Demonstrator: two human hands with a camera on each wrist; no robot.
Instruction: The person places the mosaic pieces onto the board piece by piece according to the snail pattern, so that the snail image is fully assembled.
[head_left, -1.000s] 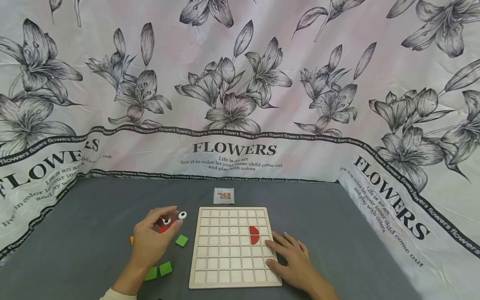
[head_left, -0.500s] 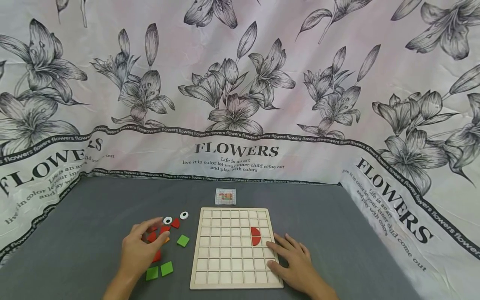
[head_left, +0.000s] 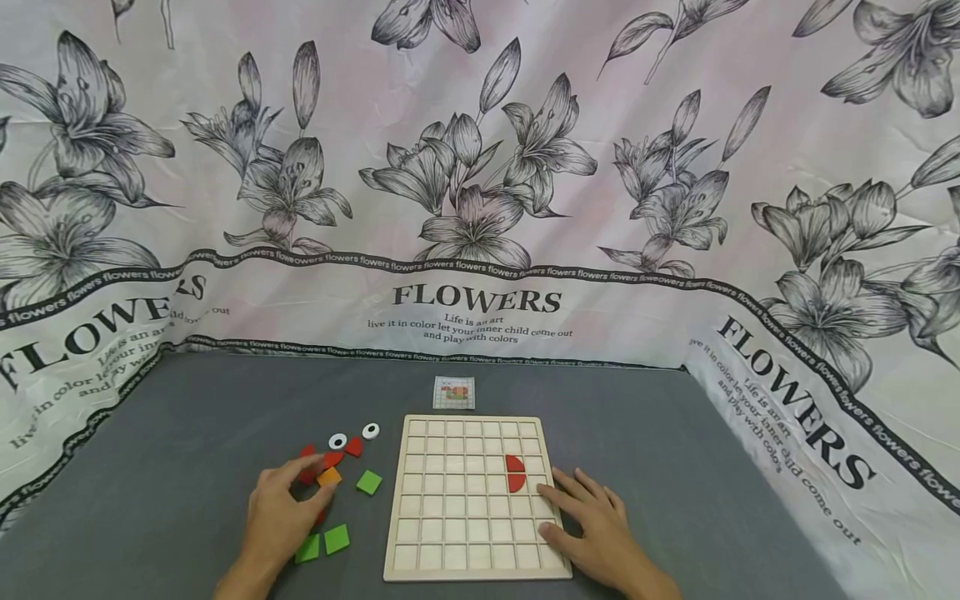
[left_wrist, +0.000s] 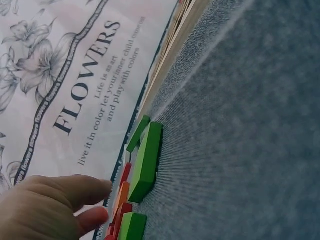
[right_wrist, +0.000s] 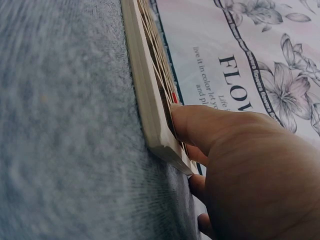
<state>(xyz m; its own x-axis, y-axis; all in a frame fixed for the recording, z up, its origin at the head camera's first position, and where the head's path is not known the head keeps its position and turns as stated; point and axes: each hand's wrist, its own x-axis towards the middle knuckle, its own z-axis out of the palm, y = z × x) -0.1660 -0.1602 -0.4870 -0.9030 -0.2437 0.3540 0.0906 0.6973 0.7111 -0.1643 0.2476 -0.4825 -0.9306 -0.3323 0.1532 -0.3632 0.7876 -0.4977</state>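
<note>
Left hand (head_left: 281,508) low over the table (head_left: 645,425), forearm angling in from the bottom edge, palm turned inward. Index and thumb curve forward with a clear gap between the tips, the orange piece (head_left: 328,477) right at that gap. From the left wrist, the piece lies just past the fingertips; no grip on it shows, and whether skin touches it I cannot tell.

Around that hand: red pieces (head_left: 333,459) partly behind the fingers, two eye pieces (head_left: 337,442) farther back, one green tile (head_left: 368,482) between hand and board (head_left: 477,575), two more green tiles (head_left: 337,538) nearer the person, beside the wrist.

Right hand (head_left: 592,517) at the board's right edge — back of hand up, fingers spread loosely, thumb apart from them. Right wrist view: one digit rests over the rim, others sit by the board's outer side. It touches the board but closes round nothing.

Board flat, gridded. Two red quarter-rounds (head_left: 515,472) sit in the sixth column from the left, third and fourth rows from the back, one behind the other. Small picture card (head_left: 453,392) just behind the board; flowered cloth (head_left: 480,167) beyond.
</note>
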